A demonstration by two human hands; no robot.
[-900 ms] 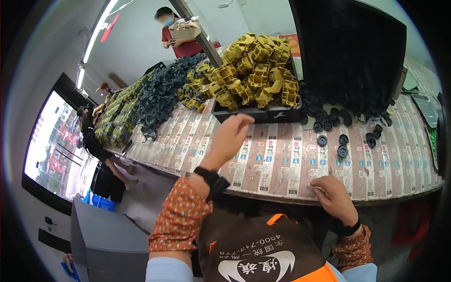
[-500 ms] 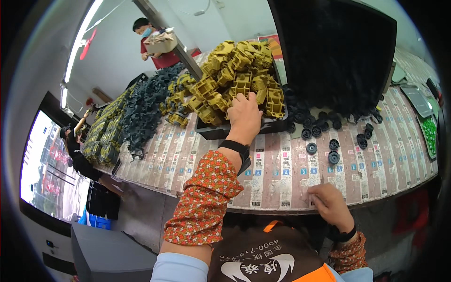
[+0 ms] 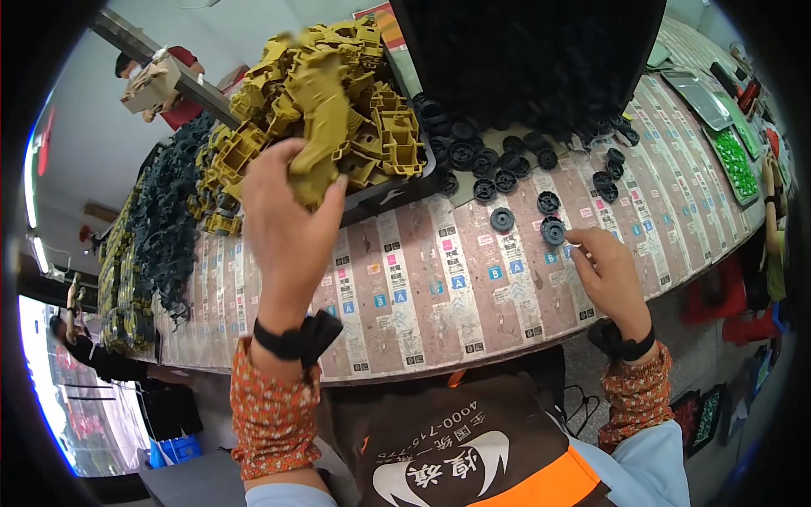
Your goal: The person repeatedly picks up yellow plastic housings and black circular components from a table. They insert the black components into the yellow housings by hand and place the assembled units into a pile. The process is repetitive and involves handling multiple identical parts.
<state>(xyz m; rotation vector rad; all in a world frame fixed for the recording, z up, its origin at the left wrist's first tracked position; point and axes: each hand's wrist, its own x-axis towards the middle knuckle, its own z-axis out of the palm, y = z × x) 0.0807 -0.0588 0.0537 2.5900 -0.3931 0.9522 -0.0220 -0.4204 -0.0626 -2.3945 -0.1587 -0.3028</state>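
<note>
My left hand (image 3: 291, 224) is closed around a mustard-yellow plastic toy vehicle body (image 3: 323, 127), held up over the heap and blurred by motion. Behind it, more yellow vehicle bodies (image 3: 397, 139) fill a black tray (image 3: 393, 198) and spill past its left side. My right hand (image 3: 610, 279) reaches over the table with thumb and index finger slightly apart. Its fingertips are at the right edge of a dark wheel (image 3: 553, 230) lying flat; whether they touch it I cannot tell. Two more loose wheels lie close by, one (image 3: 502, 220) to the left.
A large black bin (image 3: 524, 68) stands tipped behind scattered black wheels (image 3: 483, 162). Dark grey parts (image 3: 173, 203) are piled at the left, beside rows of yellow-green assemblies (image 3: 127, 279). Green pieces lie in a tray (image 3: 733, 165) at the right. Other people are at the far left and right.
My left hand has lifted a yellow vehicle body off the heap. My right hand has moved forward from the table's front edge to the wheel. The view has turned rightward.
</note>
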